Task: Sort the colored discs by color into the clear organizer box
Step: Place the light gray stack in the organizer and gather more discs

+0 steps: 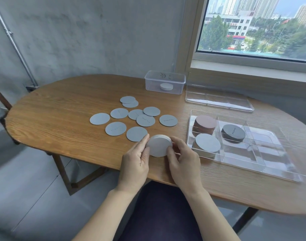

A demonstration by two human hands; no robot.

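Note:
A stack of white discs (159,145) stands near the table's front edge. My left hand (136,160) holds its left side and my right hand (182,159) holds its right side, fingers curled round the rim. Several grey-blue discs (116,131) lie scattered on the table behind the stack. The clear organizer box (263,152) sits to the right. It holds a pink-brown stack (205,122), a dark grey stack (233,132) and a stack topped by a light grey disc (207,143).
The organizer's clear lid (218,99) lies behind the box. A small clear tub (164,82) with a white disc stack inside stands at the back by the wall. The wooden table (61,119) ends close to my body. A window is at right.

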